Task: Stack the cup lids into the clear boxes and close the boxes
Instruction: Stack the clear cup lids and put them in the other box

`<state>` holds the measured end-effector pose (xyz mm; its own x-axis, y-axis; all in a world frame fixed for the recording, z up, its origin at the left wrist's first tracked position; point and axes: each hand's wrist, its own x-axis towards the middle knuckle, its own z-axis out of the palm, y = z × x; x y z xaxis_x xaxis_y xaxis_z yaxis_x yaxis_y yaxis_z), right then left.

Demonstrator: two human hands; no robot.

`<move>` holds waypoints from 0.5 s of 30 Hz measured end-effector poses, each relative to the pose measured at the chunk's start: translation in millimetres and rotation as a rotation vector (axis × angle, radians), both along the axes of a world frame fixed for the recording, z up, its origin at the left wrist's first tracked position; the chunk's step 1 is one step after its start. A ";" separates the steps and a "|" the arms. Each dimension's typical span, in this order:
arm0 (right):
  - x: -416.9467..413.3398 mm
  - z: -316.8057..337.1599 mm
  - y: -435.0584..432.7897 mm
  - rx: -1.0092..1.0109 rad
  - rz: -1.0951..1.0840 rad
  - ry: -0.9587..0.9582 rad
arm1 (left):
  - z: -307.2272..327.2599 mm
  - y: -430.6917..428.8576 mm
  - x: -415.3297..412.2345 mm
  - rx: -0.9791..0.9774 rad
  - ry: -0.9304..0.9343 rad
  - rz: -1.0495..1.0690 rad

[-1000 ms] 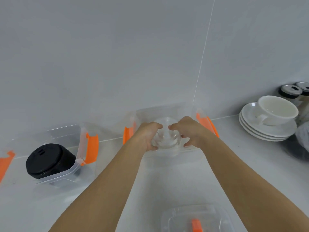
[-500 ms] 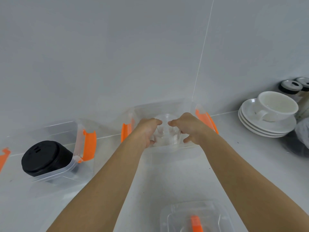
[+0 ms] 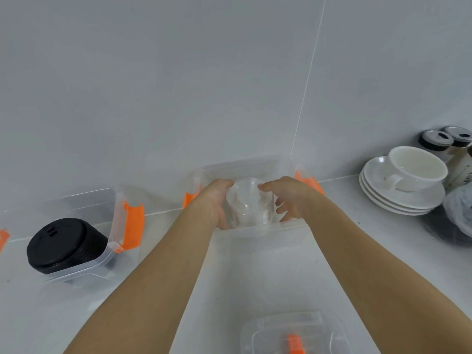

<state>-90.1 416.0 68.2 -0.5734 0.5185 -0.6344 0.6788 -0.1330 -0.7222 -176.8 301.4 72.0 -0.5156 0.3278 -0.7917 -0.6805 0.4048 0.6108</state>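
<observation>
A stack of clear dome cup lids [image 3: 249, 205] sits inside the middle clear box [image 3: 245, 166], which has orange latches on both sides. My left hand [image 3: 217, 203] holds the stack from its left, thumb over the top. On the stack's right, my right hand [image 3: 291, 198] has its fingers spread, with only the index fingertip near the top lid. A second clear box [image 3: 112, 200] at the left is open and holds a stack of black cup lids [image 3: 63, 244]. A loose clear box lid [image 3: 293, 333] with an orange handle lies near the counter's front edge.
White saucers with a white cup [image 3: 413, 172] stand at the right, against the wall. Behind them are two dark-topped jars [image 3: 434, 140], and a dark bag [image 3: 459, 215] lies at the far right edge. The grey wall rises right behind the boxes.
The clear lid stack has gone lower into the middle box. My right hand's fingers have spread away from the stack; my left hand still holds it.
</observation>
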 end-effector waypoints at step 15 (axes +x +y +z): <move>-5.0 -6.1 2.1 0.053 0.118 -0.073 | -18.5 8.1 -13.5 -0.039 0.015 -0.058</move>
<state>-95.1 418.1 62.1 -0.5860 0.4839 -0.6499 0.7381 -0.0122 -0.6746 -190.3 309.5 53.5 -0.5084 0.3267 -0.7967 -0.6462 0.4668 0.6038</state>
